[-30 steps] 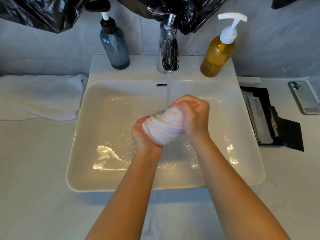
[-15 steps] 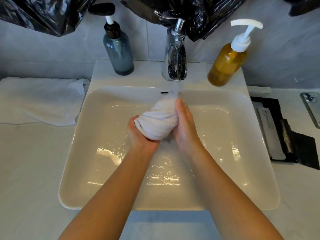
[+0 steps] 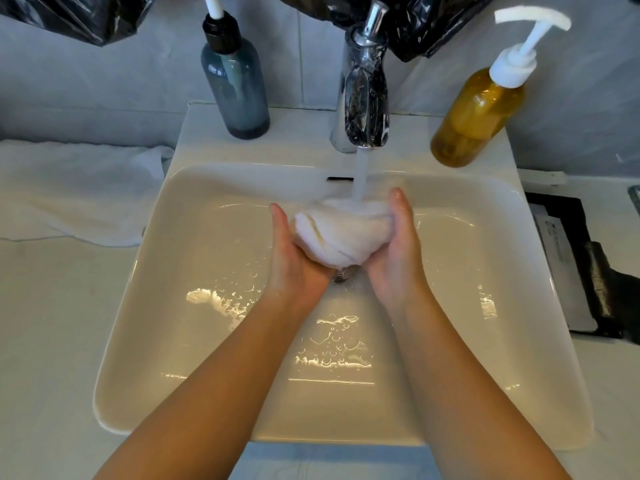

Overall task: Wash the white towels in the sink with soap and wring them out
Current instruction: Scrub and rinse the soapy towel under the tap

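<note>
Pale counter (image 3: 52, 323): white sink (image 3: 152, 271) sits mid-counter; white towel (image 3: 76, 188) lies left, against sink; black tray (image 3: 595, 271) right.

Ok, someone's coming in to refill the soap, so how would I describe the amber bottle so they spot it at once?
Find the white sink, then the chrome tap at its back edge. The amber bottle stands on the ledge just right of the tap. Golden-brown contents and a white pump head set it apart from the blue-grey bottle with a dark collar left of the tap.
</note>
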Demonstrator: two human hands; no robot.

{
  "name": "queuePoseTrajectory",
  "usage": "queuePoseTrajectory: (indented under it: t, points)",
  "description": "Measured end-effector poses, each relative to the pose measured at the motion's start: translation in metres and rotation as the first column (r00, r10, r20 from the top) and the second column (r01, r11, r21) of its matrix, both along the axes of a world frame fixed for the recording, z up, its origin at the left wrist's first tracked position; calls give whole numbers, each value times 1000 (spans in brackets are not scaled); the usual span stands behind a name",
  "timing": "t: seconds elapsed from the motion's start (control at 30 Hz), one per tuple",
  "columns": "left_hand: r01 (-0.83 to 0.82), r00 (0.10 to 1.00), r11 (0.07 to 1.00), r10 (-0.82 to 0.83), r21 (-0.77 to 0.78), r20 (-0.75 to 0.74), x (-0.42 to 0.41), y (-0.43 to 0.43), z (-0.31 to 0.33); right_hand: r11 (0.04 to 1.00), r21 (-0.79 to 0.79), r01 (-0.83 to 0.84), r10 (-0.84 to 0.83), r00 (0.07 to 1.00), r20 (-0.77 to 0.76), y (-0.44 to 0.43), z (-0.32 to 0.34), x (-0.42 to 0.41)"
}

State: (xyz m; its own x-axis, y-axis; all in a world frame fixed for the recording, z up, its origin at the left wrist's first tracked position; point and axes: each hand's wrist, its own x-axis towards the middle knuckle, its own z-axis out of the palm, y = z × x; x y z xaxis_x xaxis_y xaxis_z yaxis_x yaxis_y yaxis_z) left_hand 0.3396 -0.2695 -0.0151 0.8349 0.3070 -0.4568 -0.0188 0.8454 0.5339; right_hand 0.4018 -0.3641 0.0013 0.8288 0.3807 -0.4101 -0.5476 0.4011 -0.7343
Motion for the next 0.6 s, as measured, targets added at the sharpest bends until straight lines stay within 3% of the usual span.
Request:
queuePoseTrajectory:
  t: [0.2, 0.33, 0.47, 0.6]
  points:
    - [162, 984, 980, -170, 112, 62, 2, -18, 3, 980, 125, 157, -123, 962, -245, -21, -1, 14]
    - [140, 983, 978, -156, 155, 97, 4, -19, 3, 971, 130, 198, -160, 953, -257, -18, 0, 13]
    - [162, 987, 956, -155, 246, -47, 6, -19, 0, 966, 147, 211, -172, 954, -244, -17, -3, 13]
    - [170, 985, 939, -173, 299, -15, 2, -22, -1, 952, 130, 277, -233, 930, -283, -22, -12, 14]
